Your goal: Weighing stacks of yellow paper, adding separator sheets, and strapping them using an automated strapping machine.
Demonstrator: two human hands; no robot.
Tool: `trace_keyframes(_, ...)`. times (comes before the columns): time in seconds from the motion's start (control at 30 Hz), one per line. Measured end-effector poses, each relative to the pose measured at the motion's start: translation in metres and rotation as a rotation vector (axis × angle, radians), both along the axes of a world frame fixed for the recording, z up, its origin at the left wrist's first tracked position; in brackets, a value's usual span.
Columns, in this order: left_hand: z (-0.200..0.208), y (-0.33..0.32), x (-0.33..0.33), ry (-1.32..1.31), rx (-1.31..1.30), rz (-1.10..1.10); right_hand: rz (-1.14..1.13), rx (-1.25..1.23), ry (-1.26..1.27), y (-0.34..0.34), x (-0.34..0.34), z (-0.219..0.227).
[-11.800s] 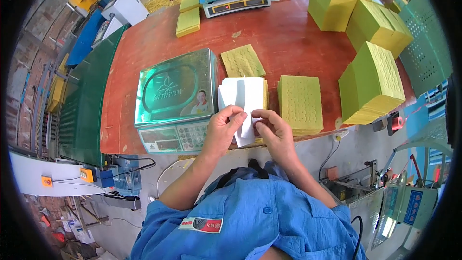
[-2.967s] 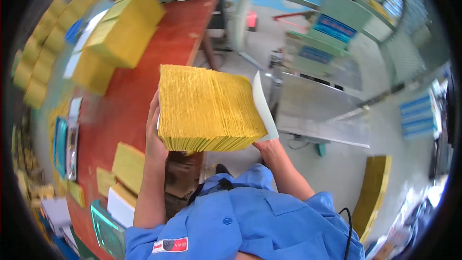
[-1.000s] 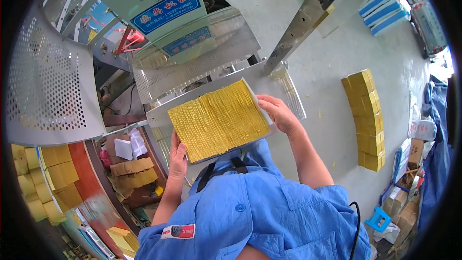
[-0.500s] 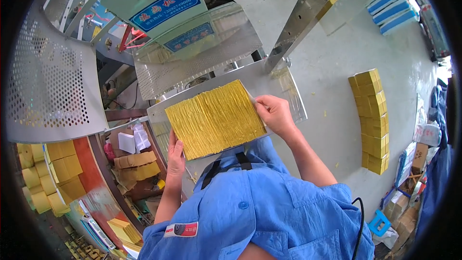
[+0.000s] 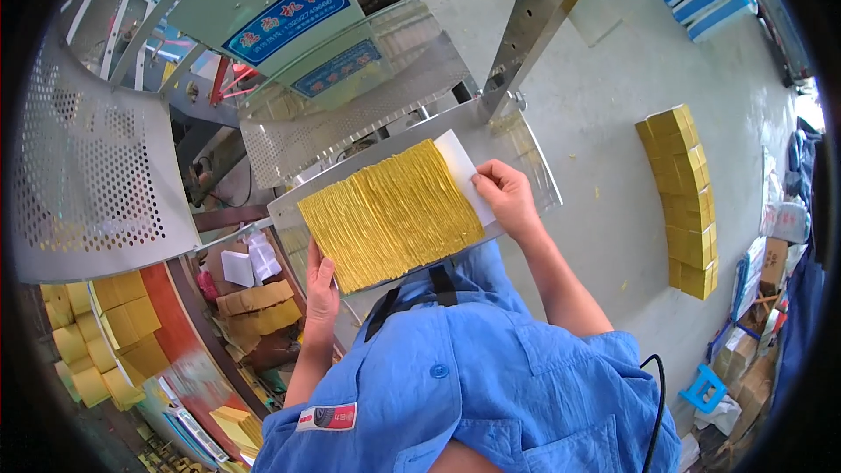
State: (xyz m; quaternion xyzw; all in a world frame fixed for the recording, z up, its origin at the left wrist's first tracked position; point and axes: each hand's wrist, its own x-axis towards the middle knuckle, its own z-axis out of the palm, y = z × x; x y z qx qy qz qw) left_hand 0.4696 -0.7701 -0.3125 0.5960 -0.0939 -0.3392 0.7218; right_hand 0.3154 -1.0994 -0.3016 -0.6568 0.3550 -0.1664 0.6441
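Observation:
A block of gold paper sheets (image 5: 390, 215), pressed tightly side by side with their crinkled edges up, lies slantwise over a grey metal shelf (image 5: 521, 162) in front of me. My left hand (image 5: 322, 285) holds the block's near left corner, thumb and fingers against its end, with some fingertips hidden. At the right end, a flat white card (image 5: 455, 165) stands out beyond the gold sheets. My right hand (image 5: 508, 197) pinches this card between thumb and curled fingers.
Ahead stands a machine with a perforated guard (image 5: 350, 136) and a steel upright (image 5: 534, 26). Gold paper blocks (image 5: 683, 201) form a row on the floor at right. Left are a perforated panel (image 5: 96, 166), gold paper rolls (image 5: 88, 350) and a bin with brown paper (image 5: 254, 298).
My right hand has shifted slightly up and right, and more of the white card now shows past the gold block's right end. My left hand stays at the left corner.

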Motion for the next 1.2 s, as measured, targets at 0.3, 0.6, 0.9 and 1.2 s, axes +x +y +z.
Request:
trace_keyframes(0.3,-0.001,0.000,0.004,-0.007,0.016,-0.011,0.128,-0.704,-0.129,0.014,0.008,0.020)
trace_keyframes(0.6,0.006,-0.003,0.000,0.023,0.011,-0.003,0.096,-0.719,-0.121,0.010,-0.002,0.022)
trace_keyframes(0.9,0.004,-0.001,0.001,0.009,0.062,0.021,0.124,-0.685,0.025,0.016,-0.008,0.039)
trace_keyframes(1.2,0.010,-0.006,0.000,0.019,0.061,0.018,0.105,-0.654,0.040,0.015,-0.008,0.035)
